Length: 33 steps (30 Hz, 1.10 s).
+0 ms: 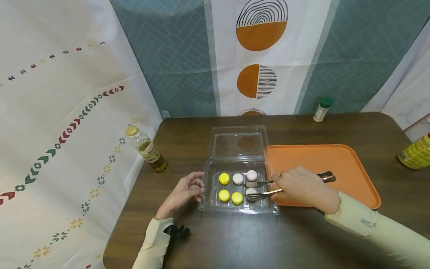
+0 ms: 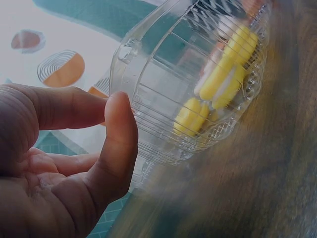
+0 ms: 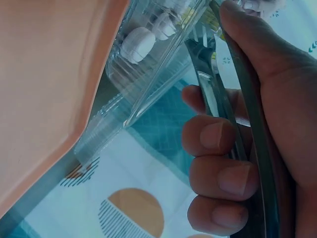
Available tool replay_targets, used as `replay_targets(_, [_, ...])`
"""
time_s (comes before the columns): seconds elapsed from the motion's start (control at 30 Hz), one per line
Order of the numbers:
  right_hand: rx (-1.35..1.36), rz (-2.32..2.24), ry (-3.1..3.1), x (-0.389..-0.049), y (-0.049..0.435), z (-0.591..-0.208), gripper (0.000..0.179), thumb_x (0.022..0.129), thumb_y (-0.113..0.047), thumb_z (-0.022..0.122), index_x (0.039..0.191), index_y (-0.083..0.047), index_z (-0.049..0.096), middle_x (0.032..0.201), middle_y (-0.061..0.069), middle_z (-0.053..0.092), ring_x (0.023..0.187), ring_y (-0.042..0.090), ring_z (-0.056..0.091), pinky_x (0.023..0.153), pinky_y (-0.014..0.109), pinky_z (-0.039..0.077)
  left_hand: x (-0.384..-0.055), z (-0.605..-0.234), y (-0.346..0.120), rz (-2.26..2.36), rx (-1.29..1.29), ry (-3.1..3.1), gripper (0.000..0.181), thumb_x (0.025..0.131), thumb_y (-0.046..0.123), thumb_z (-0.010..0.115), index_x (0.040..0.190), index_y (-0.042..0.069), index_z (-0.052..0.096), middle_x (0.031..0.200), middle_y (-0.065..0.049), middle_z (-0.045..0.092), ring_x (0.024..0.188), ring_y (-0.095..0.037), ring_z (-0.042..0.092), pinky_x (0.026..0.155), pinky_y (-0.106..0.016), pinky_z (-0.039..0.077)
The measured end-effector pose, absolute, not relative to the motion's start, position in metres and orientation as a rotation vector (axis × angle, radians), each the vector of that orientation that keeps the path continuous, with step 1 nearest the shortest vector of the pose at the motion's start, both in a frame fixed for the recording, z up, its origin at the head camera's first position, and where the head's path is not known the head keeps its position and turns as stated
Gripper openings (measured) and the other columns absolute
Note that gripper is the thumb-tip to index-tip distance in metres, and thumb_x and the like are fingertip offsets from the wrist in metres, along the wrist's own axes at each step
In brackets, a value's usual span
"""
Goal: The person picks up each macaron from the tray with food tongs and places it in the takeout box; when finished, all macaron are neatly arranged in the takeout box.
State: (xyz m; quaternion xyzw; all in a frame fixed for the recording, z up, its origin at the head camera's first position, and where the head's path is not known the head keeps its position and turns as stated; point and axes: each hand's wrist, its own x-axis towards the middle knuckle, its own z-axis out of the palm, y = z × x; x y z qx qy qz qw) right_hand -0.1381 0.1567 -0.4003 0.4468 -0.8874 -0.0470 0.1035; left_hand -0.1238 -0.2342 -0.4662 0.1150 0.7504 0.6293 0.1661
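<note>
A clear plastic container (image 1: 215,206) lies with its lid (image 1: 238,142) folded back. Inside are three yellow macarons (image 1: 224,178) and three pale macarons (image 1: 237,179), set in two rows. My left hand (image 1: 184,192) is at the container's left side, pinching its rim between thumb and index finger (image 2: 121,134). My right hand (image 1: 302,186) grips metal tongs (image 1: 275,191), fingers (image 3: 213,136) curled round the arms. The tongs' two tips are spread on either side of the front right pale macaron (image 1: 251,191); whether they touch it I cannot tell.
An orange tray (image 1: 312,149) sits right of the container, under my right hand. An oil bottle (image 1: 147,149) with a yellow cap stands at the table's left edge. A green-capped shaker (image 1: 321,110) is at the back, and a yellow canister (image 1: 416,153) at the far right.
</note>
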Motion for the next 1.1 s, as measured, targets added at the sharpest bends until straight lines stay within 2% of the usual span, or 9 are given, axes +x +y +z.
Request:
replay_targets(0.13, [1.344,-0.131,-2.606,-0.139,0.155,-0.402,0.049,0.074,-0.051,0.085,0.067,-0.014,0.053,0.053,-0.010,0.028,0.047,0.005,0.021,0.041,0.021,0.020,-0.124,-0.466,-0.235,1.791,0.330,2.126,0.056,0.092,-0.007,0.058,0.143,-0.015,0.036,0.099,-0.017,0.058,0.067,-0.015,0.060,0.061,-0.027,0.058])
replay_targets(0.33, [1.324,-0.110,-2.708,-0.139,0.155,-0.401,0.046,0.078,-0.052,0.082,0.072,-0.013,0.058,0.054,-0.010,0.033,0.046,0.006,0.028,0.041,0.021,0.027,-0.123,-0.465,-0.236,1.798,0.325,2.115,0.056,0.093,-0.007,0.057,0.144,-0.014,0.036,0.100,-0.016,0.057,0.068,-0.015,0.059,0.062,-0.026,0.057])
replay_targets(0.5, [1.279,0.011,-2.850,-0.141,0.159,-0.393,0.046,0.081,-0.056,0.078,0.076,-0.014,0.059,0.056,-0.009,0.036,0.047,0.006,0.031,0.043,0.021,0.026,-0.124,-0.466,-0.236,1.809,0.324,2.104,0.056,0.093,-0.008,0.057,0.144,-0.014,0.035,0.100,-0.016,0.057,0.067,-0.015,0.059,0.062,-0.026,0.057])
replay_targets(0.7, [1.178,0.230,-2.989,-0.144,0.165,-0.387,0.052,0.085,-0.058,0.073,0.094,-0.007,0.068,0.054,-0.009,0.037,0.046,0.006,0.035,0.043,0.023,0.029,-0.125,-0.467,-0.234,1.799,0.308,2.115,0.056,0.092,-0.008,0.058,0.144,-0.014,0.036,0.099,-0.015,0.058,0.066,-0.015,0.060,0.061,-0.027,0.058])
replay_targets(0.93, [1.094,0.396,-2.983,-0.149,0.172,-0.386,0.052,0.090,-0.054,0.069,0.097,-0.003,0.065,0.058,-0.009,0.043,0.050,0.006,0.041,0.047,0.027,0.041,-0.125,-0.467,-0.233,1.782,0.293,2.132,0.057,0.093,-0.007,0.059,0.144,-0.013,0.036,0.100,-0.016,0.059,0.067,-0.015,0.060,0.061,-0.025,0.058])
replay_targets(1.0, [1.035,0.457,-2.996,-0.153,0.175,-0.387,0.051,0.091,-0.051,0.069,0.099,-0.001,0.064,0.059,-0.008,0.043,0.050,0.006,0.042,0.049,0.027,0.040,-0.124,-0.467,-0.233,1.781,0.299,2.132,0.057,0.093,-0.006,0.059,0.144,-0.013,0.036,0.100,-0.016,0.058,0.067,-0.016,0.060,0.062,-0.025,0.058])
replay_targets(1.1, [0.933,0.515,-3.018,-0.159,0.180,-0.389,0.045,0.092,-0.048,0.070,0.093,-0.004,0.062,0.058,-0.007,0.039,0.049,0.008,0.039,0.048,0.026,0.033,-0.123,-0.468,-0.233,1.780,0.308,2.129,0.056,0.092,-0.006,0.057,0.144,-0.013,0.036,0.100,-0.016,0.058,0.068,-0.017,0.060,0.063,-0.026,0.058])
